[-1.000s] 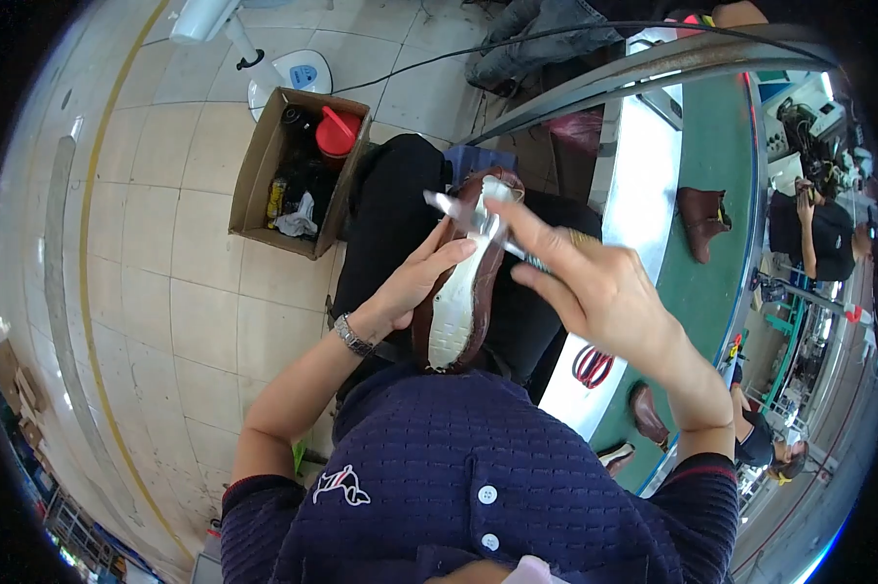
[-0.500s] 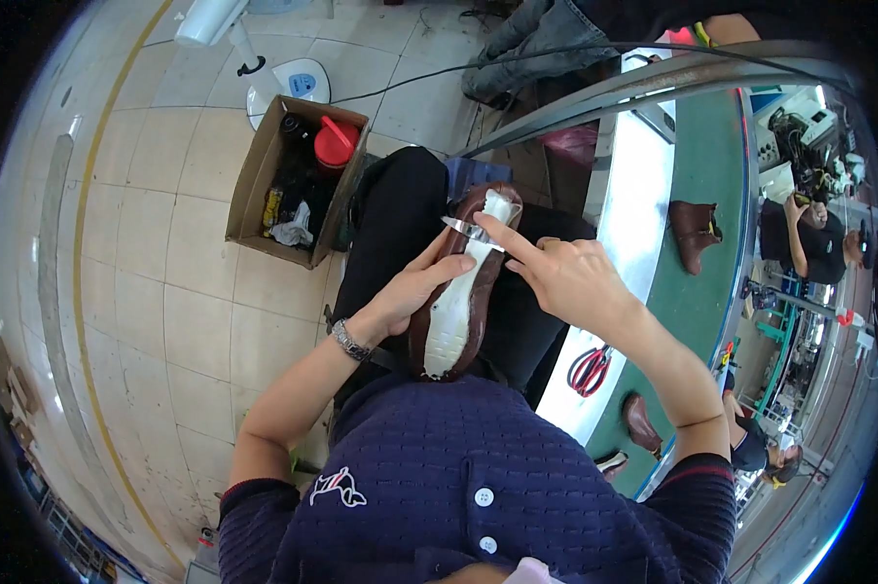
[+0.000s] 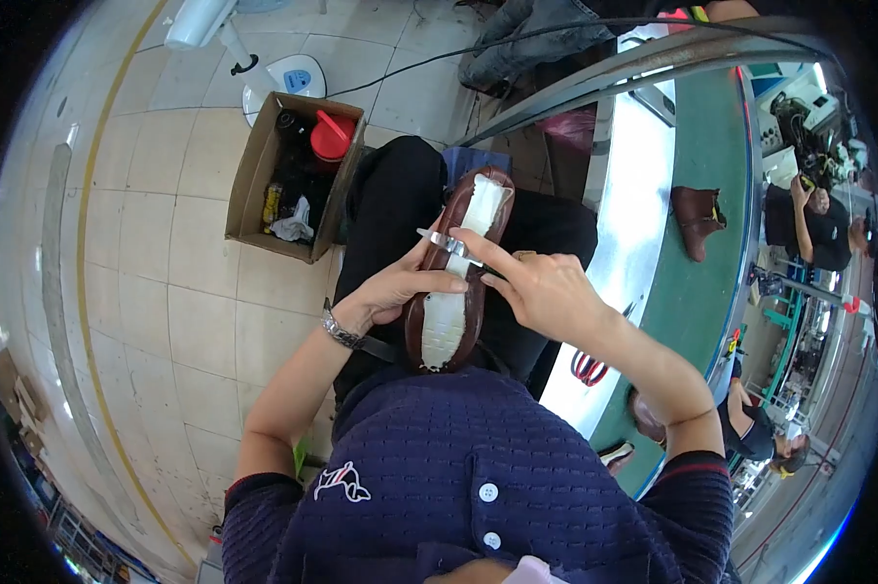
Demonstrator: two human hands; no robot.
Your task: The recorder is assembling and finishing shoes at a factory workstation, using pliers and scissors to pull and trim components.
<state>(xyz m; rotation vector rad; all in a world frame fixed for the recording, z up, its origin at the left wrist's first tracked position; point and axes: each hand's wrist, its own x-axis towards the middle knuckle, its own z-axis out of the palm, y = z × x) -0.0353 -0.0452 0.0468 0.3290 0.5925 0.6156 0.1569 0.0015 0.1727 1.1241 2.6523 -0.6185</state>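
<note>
A brown leather shoe [image 3: 472, 310] rests sole up on the person's lap, between dark-trousered thighs, with a pale strip [image 3: 445, 326] running along its underside. The left hand [image 3: 400, 290], with a metal watch [image 3: 340, 326] at its wrist, grips the shoe from the left side, thumb laid across the pale strip and the other fingers mostly hidden. The right hand [image 3: 546, 290] is closed on a metal blade [image 3: 437, 237] that lies across the sole just above the left thumb; its index finger reaches out over the blade, and any handle is hidden in the palm. To the right is a green-topped counter [image 3: 692, 117] with a shiny metal edge, bearing a brown boot [image 3: 697, 222], a red-looped tool [image 3: 576, 368] and another brown shoe [image 3: 645, 416], partly covered by the right forearm. On the tiled floor at left, a cardboard box [image 3: 253, 178] holds a red container [image 3: 331, 139] and a crumpled white cloth [image 3: 293, 222].
</note>
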